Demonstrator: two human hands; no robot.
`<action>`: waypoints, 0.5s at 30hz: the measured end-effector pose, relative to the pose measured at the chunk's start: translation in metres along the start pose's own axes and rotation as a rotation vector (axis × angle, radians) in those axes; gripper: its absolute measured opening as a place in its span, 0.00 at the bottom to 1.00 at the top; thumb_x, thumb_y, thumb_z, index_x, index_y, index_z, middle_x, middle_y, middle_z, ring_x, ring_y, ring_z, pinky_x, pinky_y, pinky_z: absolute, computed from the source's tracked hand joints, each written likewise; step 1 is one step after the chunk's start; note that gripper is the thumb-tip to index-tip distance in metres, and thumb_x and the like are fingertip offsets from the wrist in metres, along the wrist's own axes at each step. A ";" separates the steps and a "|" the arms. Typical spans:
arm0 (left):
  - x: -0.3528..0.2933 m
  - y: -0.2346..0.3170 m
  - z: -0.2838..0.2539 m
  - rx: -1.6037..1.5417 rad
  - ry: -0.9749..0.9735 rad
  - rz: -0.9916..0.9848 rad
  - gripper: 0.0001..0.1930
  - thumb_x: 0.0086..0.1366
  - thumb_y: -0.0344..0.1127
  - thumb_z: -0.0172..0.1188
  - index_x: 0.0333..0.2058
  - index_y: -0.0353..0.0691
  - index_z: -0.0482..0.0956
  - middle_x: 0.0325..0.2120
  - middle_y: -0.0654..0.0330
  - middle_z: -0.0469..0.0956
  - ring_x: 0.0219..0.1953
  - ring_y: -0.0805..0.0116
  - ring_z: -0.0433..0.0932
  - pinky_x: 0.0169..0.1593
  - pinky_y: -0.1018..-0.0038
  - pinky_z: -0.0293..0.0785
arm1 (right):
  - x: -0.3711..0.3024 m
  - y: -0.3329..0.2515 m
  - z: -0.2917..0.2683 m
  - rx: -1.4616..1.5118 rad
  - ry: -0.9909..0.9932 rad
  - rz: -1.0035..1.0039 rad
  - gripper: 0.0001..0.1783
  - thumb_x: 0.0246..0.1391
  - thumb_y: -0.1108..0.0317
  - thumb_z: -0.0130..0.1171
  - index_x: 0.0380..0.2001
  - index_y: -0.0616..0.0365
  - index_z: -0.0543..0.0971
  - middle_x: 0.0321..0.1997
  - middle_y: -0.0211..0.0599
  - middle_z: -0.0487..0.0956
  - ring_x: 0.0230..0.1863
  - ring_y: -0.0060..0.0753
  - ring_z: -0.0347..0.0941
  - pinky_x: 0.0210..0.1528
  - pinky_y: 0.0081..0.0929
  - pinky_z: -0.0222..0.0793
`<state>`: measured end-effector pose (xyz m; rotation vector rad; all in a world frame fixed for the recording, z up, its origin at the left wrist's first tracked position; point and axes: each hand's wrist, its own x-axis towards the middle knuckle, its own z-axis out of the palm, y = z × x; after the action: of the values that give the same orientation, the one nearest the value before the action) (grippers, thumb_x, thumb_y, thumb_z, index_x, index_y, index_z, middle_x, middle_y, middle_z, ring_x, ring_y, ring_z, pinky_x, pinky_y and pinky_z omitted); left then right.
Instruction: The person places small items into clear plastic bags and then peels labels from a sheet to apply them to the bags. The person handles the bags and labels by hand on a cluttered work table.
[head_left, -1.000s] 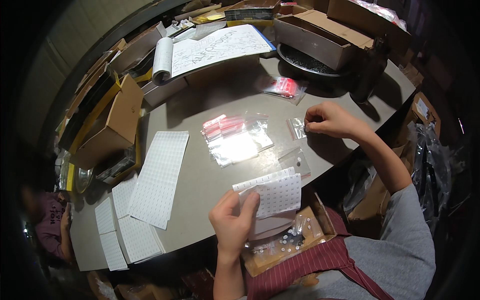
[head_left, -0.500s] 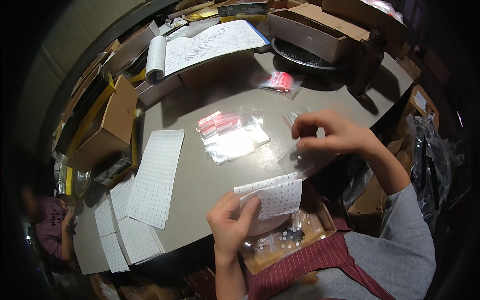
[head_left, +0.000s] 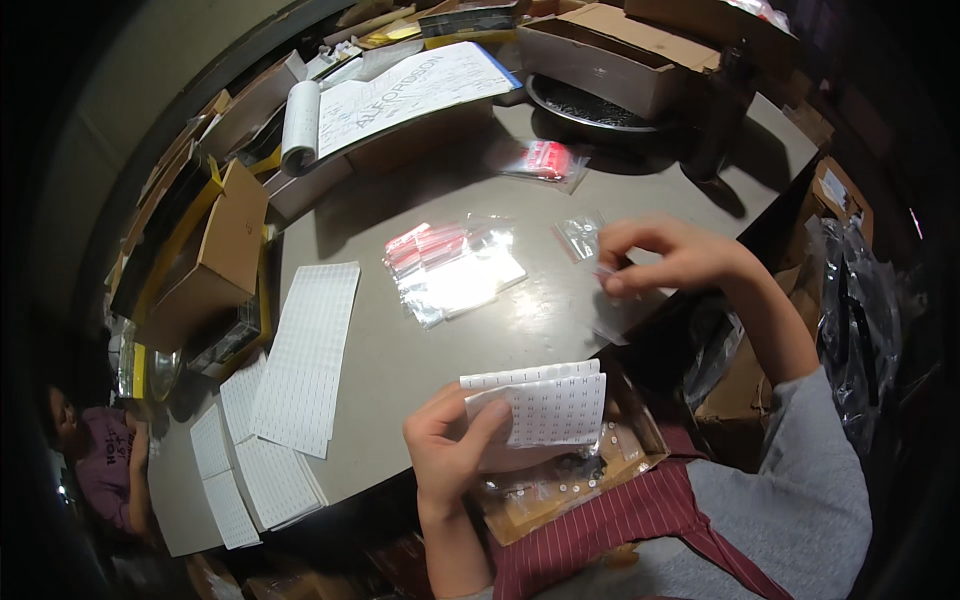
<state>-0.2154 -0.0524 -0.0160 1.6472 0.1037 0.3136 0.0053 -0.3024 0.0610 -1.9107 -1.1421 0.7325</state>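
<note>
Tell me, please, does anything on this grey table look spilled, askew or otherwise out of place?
Nothing looks spilled or damaged. The left hand holds a white sheet of small stickers, and the right hand pinches a small clear plastic bag. The long white sticker sheets lie overlapping at the grey table's left edge, loosely rather than squarely stacked.

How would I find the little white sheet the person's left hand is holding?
Start at the grey table and go to its near edge, by the red striped apron. There the left hand pinches a folded sticker sheet. Unlike the flat sheets lying farther left, it is held up.
</note>
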 end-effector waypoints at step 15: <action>0.002 0.001 0.001 0.023 0.023 0.053 0.07 0.59 0.25 0.67 0.35 0.27 0.85 0.28 0.58 0.82 0.31 0.72 0.78 0.36 0.77 0.72 | 0.055 0.023 0.036 -0.244 0.231 -0.130 0.12 0.55 0.69 0.62 0.42 0.60 0.75 0.31 0.34 0.79 0.34 0.27 0.75 0.36 0.27 0.71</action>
<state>-0.2133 -0.0530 -0.0150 1.6717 0.0818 0.3729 0.0111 -0.2479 0.0181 -2.0362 -1.2378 0.3025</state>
